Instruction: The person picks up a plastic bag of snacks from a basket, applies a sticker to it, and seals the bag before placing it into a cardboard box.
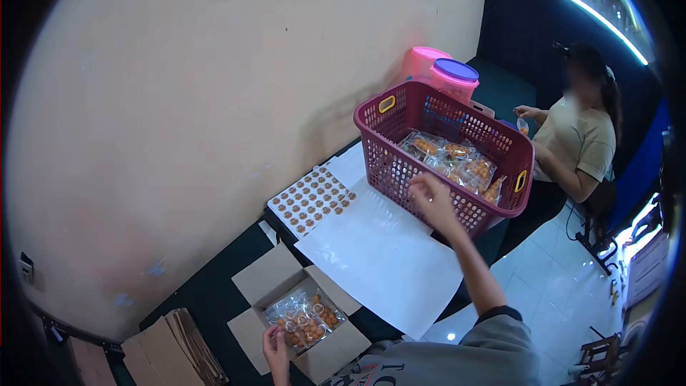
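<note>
My left hand point(274, 349) is at the left edge of an open cardboard box point(251, 279), its fingers loosely bent with nothing seen in them. Inside the box lie clear plastic packets point(306, 320) of round orange-brown snacks. My right hand point(433, 199) hangs in front of a maroon laundry basket point(386, 164), fingers slightly curled and apart, holding nothing visible. More snack packets point(457, 161) are piled in the basket. Left of it, a sheet of round stickers point(314, 200) lies beside a glossy white sheet point(386, 250).
Flattened cardboard point(168, 350) leans at the lower left. Pink tubs point(454, 86), one with a purple lid, stand behind the basket. A co-worker point(582, 132) at the right holds a small clear bag point(523, 126). A beige wall point(179, 100) borders the dark table point(221, 307).
</note>
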The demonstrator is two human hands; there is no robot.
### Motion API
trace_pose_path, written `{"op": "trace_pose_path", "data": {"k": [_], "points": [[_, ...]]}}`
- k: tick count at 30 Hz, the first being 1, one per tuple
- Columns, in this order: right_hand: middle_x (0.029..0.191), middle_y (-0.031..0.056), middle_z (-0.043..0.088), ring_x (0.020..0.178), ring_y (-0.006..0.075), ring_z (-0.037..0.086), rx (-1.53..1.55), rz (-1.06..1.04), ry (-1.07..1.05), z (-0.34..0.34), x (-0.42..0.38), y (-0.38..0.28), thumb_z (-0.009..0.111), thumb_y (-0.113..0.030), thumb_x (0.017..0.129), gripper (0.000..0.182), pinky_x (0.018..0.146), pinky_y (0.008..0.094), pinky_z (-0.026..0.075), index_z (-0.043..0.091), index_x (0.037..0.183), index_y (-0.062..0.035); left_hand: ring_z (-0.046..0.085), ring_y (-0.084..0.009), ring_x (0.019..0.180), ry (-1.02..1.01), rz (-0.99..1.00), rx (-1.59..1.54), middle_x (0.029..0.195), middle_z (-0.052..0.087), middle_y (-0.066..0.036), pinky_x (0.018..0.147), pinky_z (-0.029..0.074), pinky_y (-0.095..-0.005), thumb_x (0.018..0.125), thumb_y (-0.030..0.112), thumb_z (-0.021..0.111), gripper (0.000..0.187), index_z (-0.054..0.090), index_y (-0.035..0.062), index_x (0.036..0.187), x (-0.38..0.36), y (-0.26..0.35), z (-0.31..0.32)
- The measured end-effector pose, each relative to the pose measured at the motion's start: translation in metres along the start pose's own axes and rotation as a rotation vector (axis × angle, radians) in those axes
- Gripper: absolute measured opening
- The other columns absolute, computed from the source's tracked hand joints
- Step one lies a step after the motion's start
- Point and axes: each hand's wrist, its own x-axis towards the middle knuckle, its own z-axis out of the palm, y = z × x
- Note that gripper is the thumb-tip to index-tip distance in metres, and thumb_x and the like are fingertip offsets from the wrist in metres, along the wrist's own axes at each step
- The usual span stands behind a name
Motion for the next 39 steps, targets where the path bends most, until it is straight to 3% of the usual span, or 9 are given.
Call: {"op": "trace_pose_path", "data": {"k": [3, 5, 11, 24, 27, 31, 33, 36, 39], "points": [[0.069, 0.0065, 0.056, 0.062, 0.0129, 0.053, -0.383, 0.098, -0.054, -0.060, 0.052, 0.004, 0.057, -0.014, 0.078, 0.020, 0.059, 0.0247, 0.043, 0.056, 0.094, -0.0023, 0.053, -0.0152, 0.092, -0.035, 0.042, -0.018, 0.098, 0.055, -0.009, 0.083, 0.042, -0.0261, 0.087, 0.012, 0.048, 0.023, 0.048, -0.0008, 0.106, 0.004, 0.004, 0.008], [0.079, 0.0118, 0.061, 0.072, 0.0207, 0.059, -0.573, 0.085, -0.093, -0.096, 0.087, 0.096, 0.059, -0.016, 0.075, 0.027, 0.067, 0.0305, 0.046, 0.056, 0.098, -0.0025, 0.053, -0.0149, 0.092, -0.049, 0.051, 0.027, 0.098, 0.055, -0.009, 0.083, 0.042, -0.0262, 0.087, 0.012, 0.048, 0.023, 0.048, -0.0011, 0.105, 0.006, 0.006, 0.012], [0.125, 0.0182, 0.043, 0.109, 0.0291, 0.048, -1.189, 0.960, -0.425, -0.187, 0.078, 0.216, 0.063, -0.030, 0.073, 0.057, 0.088, 0.0398, 0.043, 0.043, 0.122, -0.0090, 0.054, -0.0141, 0.089, -0.067, 0.057, 0.063, 0.095, 0.056, -0.009, 0.080, 0.043, -0.0252, 0.087, 0.012, 0.049, 0.022, 0.048, -0.0011, 0.105, 0.001, 0.007, 0.012], [0.134, 0.0204, 0.026, 0.120, 0.0373, 0.033, -0.719, 0.787, -0.398, -0.125, 0.054, 0.253, 0.059, -0.031, 0.076, 0.066, 0.090, 0.0431, 0.040, 0.027, 0.133, -0.0180, 0.055, -0.0184, 0.089, -0.045, 0.079, 0.253, 0.096, 0.058, -0.009, 0.076, 0.044, -0.0289, 0.086, 0.025, 0.053, 0.031, 0.053, 0.0025, 0.108, -0.003, -0.001, 0.016], [0.130, 0.0220, 0.031, 0.114, 0.0341, 0.041, -0.465, 1.245, -0.453, -0.131, 0.056, 0.247, 0.067, -0.038, 0.068, 0.090, 0.086, 0.0421, 0.044, 0.013, 0.136, -0.0140, 0.056, -0.0171, 0.086, -0.086, -0.145, 0.340, 0.093, 0.058, -0.009, 0.072, 0.044, -0.0272, 0.086, 0.026, 0.053, 0.032, 0.053, 0.0032, 0.109, 0.003, -0.029, 0.001], [0.129, 0.0227, 0.033, 0.112, 0.0321, 0.043, -0.664, 1.009, -0.656, -0.142, 0.070, 0.231, 0.071, -0.039, 0.064, 0.097, 0.083, 0.0407, 0.046, 0.016, 0.132, 0.0000, 0.056, -0.0152, 0.081, -0.088, -0.078, 0.348, 0.090, 0.059, -0.010, 0.068, 0.044, -0.0251, 0.086, 0.027, 0.053, 0.033, 0.053, 0.0045, 0.110, 0.008, -0.032, 0.008], [0.125, 0.0247, 0.037, 0.108, 0.0318, 0.047, -0.521, 0.991, -0.422, -0.139, 0.079, 0.220, 0.074, -0.037, 0.060, 0.100, 0.082, 0.0390, 0.046, 0.017, 0.128, 0.0087, 0.057, -0.0152, 0.079, -0.051, 0.094, 0.424, 0.090, 0.060, -0.011, 0.067, 0.044, -0.0253, 0.086, 0.029, 0.052, 0.032, 0.054, 0.0074, 0.110, 0.008, -0.030, 0.016], [0.119, 0.0265, 0.044, 0.101, 0.0327, 0.052, -0.750, 0.627, -0.233, -0.151, 0.086, 0.256, 0.076, -0.034, 0.058, 0.096, 0.080, 0.0370, 0.045, 0.023, 0.126, 0.0067, 0.055, -0.0120, 0.082, -0.092, 0.043, 0.229, 0.091, 0.058, -0.008, 0.073, 0.044, -0.0234, 0.086, 0.015, 0.052, 0.022, 0.051, -0.0011, 0.102, 0.011, -0.028, 0.026], [0.106, 0.0241, 0.053, 0.093, 0.0325, 0.056, -0.792, 0.595, -0.014, -0.146, 0.105, 0.191, 0.077, -0.034, 0.056, 0.086, 0.078, 0.0362, 0.044, 0.033, 0.118, 0.0049, 0.055, -0.0117, 0.082, -0.117, 0.051, 0.235, 0.092, 0.059, -0.008, 0.070, 0.045, -0.0237, 0.086, 0.015, 0.051, 0.022, 0.052, -0.0006, 0.101, 0.011, -0.032, 0.027]]}}
